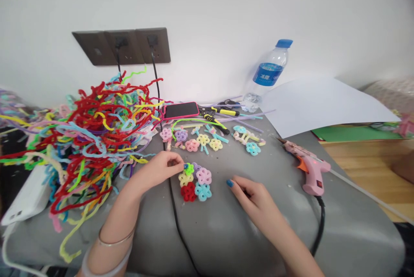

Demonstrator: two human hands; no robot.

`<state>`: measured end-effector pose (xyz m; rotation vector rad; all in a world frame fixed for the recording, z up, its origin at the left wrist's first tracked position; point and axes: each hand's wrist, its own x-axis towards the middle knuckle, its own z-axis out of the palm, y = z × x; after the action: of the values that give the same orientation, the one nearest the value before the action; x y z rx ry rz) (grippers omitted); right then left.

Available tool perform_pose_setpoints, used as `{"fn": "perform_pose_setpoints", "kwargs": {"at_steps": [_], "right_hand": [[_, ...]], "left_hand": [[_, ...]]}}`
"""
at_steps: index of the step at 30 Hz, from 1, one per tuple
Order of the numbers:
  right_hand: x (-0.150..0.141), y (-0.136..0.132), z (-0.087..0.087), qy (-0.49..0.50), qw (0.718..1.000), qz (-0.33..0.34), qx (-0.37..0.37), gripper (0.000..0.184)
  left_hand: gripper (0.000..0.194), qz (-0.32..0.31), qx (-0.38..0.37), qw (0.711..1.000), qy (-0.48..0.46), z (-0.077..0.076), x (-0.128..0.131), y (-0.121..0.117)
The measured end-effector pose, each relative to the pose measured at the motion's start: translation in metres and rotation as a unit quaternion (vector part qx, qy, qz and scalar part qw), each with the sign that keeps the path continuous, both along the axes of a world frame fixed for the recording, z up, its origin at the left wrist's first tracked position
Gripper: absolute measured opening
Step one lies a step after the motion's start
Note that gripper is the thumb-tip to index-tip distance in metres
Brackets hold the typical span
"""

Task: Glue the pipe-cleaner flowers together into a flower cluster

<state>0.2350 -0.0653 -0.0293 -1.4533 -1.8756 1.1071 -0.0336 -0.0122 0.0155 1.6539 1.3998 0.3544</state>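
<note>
My left hand [164, 167] is closed in a pinch on a small bright green pipe-cleaner flower [189, 169]. The green flower is at the top of a tight cluster of fuzzy flowers, against a yellow flower [185, 178] and a purple one [196, 167]. A pink flower [204, 176], a red flower [188, 192] and a light blue flower [203, 192] make up the rest of the cluster. To the right of it, my right hand [254, 195] rests on the grey surface, fingers curled in and thumb forward. No object shows in it.
A large tangle of pipe cleaners [106, 126] fills the left side. Behind the cluster lie several loose flowers [203, 140], a phone [181, 110] and pliers [215, 122]. A pink glue gun [310, 169] lies right, near white paper [323, 104]. A bottle [270, 72] leans on the wall.
</note>
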Motion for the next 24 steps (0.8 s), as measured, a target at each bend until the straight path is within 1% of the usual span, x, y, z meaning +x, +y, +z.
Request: {"fn": "perform_pose_setpoints", "kwargs": {"at_steps": [7,15,21,24], "right_hand": [[0.0006,-0.0008,-0.0020,0.002,1.000,0.002,0.008,0.041],[0.0007,-0.0009,-0.0018,-0.005,1.000,-0.001,0.005,0.042],[0.0007,-0.0015,-0.0015,-0.006,1.000,-0.001,0.000,0.043],[0.0005,-0.0009,-0.0007,-0.007,1.000,-0.001,-0.001,0.043]], "left_hand": [[0.024,-0.018,-0.023,0.999,0.014,0.0039,0.0015,0.0025],[0.022,-0.021,-0.026,0.999,0.015,0.0037,0.0007,0.0040],[0.023,-0.013,-0.010,1.000,-0.025,-0.0015,-0.0037,0.0036],[0.026,-0.011,-0.012,0.999,-0.049,-0.0011,-0.0076,-0.0003]]}}
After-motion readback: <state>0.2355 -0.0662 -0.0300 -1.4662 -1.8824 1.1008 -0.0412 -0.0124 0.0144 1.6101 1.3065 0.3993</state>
